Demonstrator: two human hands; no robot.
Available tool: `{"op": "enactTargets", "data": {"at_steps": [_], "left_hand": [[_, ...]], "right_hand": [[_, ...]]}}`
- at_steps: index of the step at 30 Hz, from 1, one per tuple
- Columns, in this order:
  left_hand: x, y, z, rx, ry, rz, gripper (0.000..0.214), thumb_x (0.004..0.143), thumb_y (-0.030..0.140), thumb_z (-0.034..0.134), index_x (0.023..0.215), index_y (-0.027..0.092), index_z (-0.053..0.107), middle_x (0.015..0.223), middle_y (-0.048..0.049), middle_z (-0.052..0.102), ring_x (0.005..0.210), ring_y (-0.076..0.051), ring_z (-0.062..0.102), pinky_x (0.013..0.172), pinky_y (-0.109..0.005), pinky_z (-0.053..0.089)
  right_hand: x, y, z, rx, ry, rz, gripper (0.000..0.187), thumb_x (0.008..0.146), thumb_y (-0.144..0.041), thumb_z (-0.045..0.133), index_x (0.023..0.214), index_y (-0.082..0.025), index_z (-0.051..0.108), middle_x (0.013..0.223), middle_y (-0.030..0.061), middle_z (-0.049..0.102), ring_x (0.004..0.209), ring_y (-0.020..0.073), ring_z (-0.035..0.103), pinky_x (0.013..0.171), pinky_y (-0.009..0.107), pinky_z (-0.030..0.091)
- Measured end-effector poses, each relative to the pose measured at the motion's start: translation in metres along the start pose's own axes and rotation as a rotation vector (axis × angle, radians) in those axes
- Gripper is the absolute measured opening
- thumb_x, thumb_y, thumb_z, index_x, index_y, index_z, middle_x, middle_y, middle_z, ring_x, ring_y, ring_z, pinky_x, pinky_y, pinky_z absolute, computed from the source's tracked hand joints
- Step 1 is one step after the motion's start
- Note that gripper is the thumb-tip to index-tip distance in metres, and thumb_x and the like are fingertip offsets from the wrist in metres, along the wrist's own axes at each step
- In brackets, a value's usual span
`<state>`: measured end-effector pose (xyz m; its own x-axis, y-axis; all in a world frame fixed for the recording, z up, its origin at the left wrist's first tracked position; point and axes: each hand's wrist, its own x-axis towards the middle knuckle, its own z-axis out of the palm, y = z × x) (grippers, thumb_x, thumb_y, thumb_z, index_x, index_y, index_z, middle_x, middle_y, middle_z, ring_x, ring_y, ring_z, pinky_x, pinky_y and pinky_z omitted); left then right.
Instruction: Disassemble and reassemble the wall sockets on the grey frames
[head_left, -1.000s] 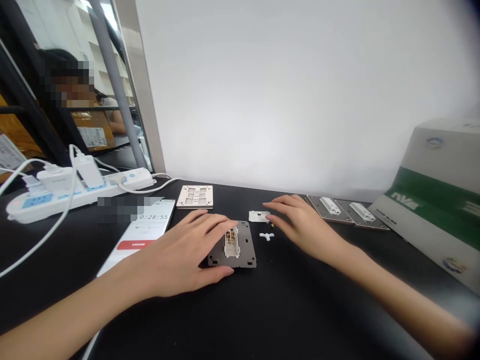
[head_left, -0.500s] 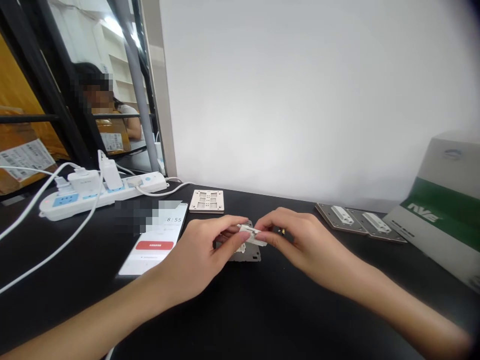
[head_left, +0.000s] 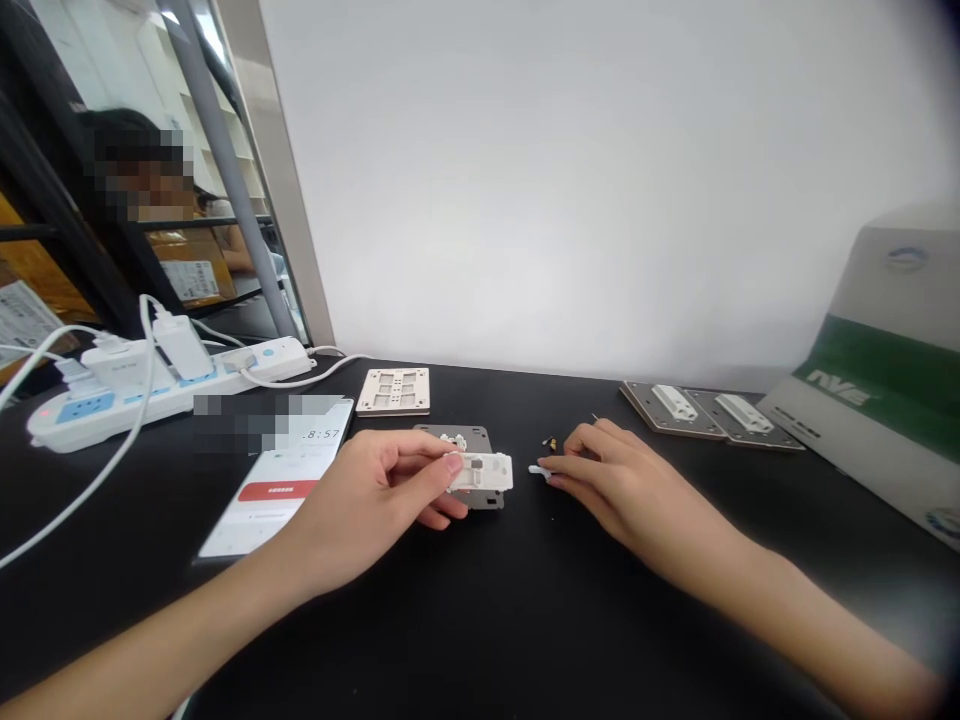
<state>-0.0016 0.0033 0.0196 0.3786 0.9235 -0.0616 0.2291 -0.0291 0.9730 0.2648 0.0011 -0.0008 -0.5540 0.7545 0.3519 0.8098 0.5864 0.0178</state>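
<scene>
My left hand (head_left: 401, 480) pinches a white plastic switch housing (head_left: 487, 471) between thumb and fingers, its open side with inner slots facing me. Below the housing, partly covered by it and the fingers, lies a grey square plate (head_left: 480, 440) with a small white part on top. To the right, my right hand (head_left: 600, 465) is low over the black table, with thumb and index finger closed on a small white plastic piece (head_left: 537, 470). A few tiny brass-coloured parts (head_left: 553, 443) lie just beyond its fingertips.
A cream switch frame (head_left: 394, 390) sits behind the left hand. A phone (head_left: 247, 520) and a power strip (head_left: 292, 358) with cables are at left. Grey plates (head_left: 652, 408) bearing white housings lie back right, beside a green-and-grey bag (head_left: 862, 370). A person (head_left: 142, 170) appears beyond the rack.
My hands have moved apart. The left keeps the housing, now turned flatter toward me; the right has gone to the right with a small white piece. The view has shifted slightly.
</scene>
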Motion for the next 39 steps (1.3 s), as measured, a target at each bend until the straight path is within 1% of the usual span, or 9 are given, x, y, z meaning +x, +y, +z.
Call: {"op": "enactTargets", "data": {"at_steps": [6, 11, 13, 17, 19, 24, 29, 36, 39], "left_hand": [[0.0, 0.002, 0.0, 0.019, -0.004, -0.036, 0.026, 0.088, 0.042, 0.063, 0.089, 0.018, 0.071, 0.08, -0.0019, 0.073, 0.075, -0.016, 0.073, 0.061, -0.018, 0.06], [-0.003, -0.002, 0.004, -0.004, -0.026, -0.032, 0.029, 0.088, 0.044, 0.063, 0.098, 0.018, 0.07, 0.086, -0.0023, 0.074, 0.077, -0.017, 0.073, 0.061, -0.02, 0.06], [-0.006, -0.003, 0.007, -0.02, -0.054, -0.043, 0.031, 0.088, 0.045, 0.062, 0.103, 0.019, 0.07, 0.087, -0.0022, 0.074, 0.078, -0.017, 0.073, 0.063, -0.02, 0.06], [-0.01, -0.003, 0.011, -0.07, -0.119, -0.021, 0.03, 0.09, 0.044, 0.061, 0.105, 0.02, 0.07, 0.09, -0.0016, 0.074, 0.08, -0.016, 0.073, 0.066, -0.021, 0.06], [-0.011, -0.003, 0.012, -0.091, -0.13, 0.0, 0.027, 0.09, 0.042, 0.06, 0.103, 0.02, 0.071, 0.089, -0.0014, 0.073, 0.079, -0.015, 0.072, 0.066, -0.02, 0.06], [-0.013, -0.001, 0.016, -0.134, -0.113, 0.05, 0.024, 0.091, 0.036, 0.06, 0.103, 0.018, 0.07, 0.09, -0.002, 0.072, 0.079, -0.016, 0.072, 0.071, -0.024, 0.061], [-0.013, -0.001, 0.018, -0.143, -0.104, 0.095, 0.022, 0.094, 0.032, 0.056, 0.102, 0.018, 0.071, 0.091, -0.0019, 0.071, 0.078, -0.015, 0.071, 0.075, -0.024, 0.06], [-0.014, -0.004, 0.018, -0.127, -0.11, 0.128, 0.021, 0.093, 0.034, 0.058, 0.099, 0.02, 0.071, 0.087, 0.0007, 0.07, 0.077, -0.012, 0.068, 0.074, -0.019, 0.056], [-0.014, -0.005, 0.019, -0.113, -0.095, 0.123, 0.019, 0.091, 0.035, 0.061, 0.097, 0.02, 0.071, 0.084, 0.0008, 0.071, 0.076, -0.012, 0.068, 0.072, -0.019, 0.056]], "right_hand": [[-0.001, -0.001, -0.007, 0.082, 0.04, 0.052, 0.007, 0.087, -0.024, 0.061, 0.09, -0.02, 0.065, 0.093, 0.0049, 0.064, 0.083, 0.0189, 0.062, 0.077, 0.034, 0.052], [0.004, -0.027, -0.023, 0.282, 0.325, 0.197, 0.011, 0.08, -0.021, 0.071, 0.088, -0.023, 0.065, 0.074, -0.0039, 0.067, 0.062, 0.0106, 0.061, 0.06, 0.022, 0.05], [0.007, -0.042, -0.025, 0.337, 0.37, 0.135, 0.011, 0.082, -0.019, 0.07, 0.091, -0.022, 0.065, 0.075, -0.0036, 0.068, 0.062, 0.0091, 0.061, 0.059, 0.021, 0.049], [0.009, -0.061, -0.02, 0.412, 0.371, -0.058, 0.014, 0.085, -0.009, 0.065, 0.094, -0.019, 0.066, 0.087, 0.0019, 0.07, 0.077, 0.0122, 0.063, 0.067, 0.024, 0.051], [0.009, -0.063, -0.016, 0.416, 0.396, -0.102, 0.017, 0.084, -0.004, 0.062, 0.091, -0.019, 0.066, 0.093, 0.0032, 0.071, 0.082, 0.0136, 0.062, 0.071, 0.026, 0.052], [0.011, -0.066, -0.015, 0.414, 0.416, -0.043, 0.015, 0.086, -0.007, 0.061, 0.084, -0.021, 0.066, 0.091, 0.0036, 0.071, 0.075, 0.0149, 0.062, 0.069, 0.03, 0.052], [0.008, -0.065, -0.013, 0.418, 0.384, -0.034, 0.016, 0.088, -0.009, 0.059, 0.084, -0.023, 0.065, 0.097, 0.0054, 0.07, 0.082, 0.0173, 0.063, 0.072, 0.032, 0.054], [0.004, -0.064, -0.008, 0.57, 0.312, 0.014, 0.018, 0.088, -0.006, 0.057, 0.087, -0.021, 0.066, 0.107, 0.0042, 0.068, 0.088, 0.0116, 0.067, 0.077, 0.02, 0.054], [0.005, -0.066, -0.008, 0.696, 0.267, 0.088, 0.016, 0.088, -0.012, 0.059, 0.089, -0.024, 0.069, 0.106, 0.0018, 0.07, 0.089, 0.012, 0.068, 0.078, 0.02, 0.055]]}}
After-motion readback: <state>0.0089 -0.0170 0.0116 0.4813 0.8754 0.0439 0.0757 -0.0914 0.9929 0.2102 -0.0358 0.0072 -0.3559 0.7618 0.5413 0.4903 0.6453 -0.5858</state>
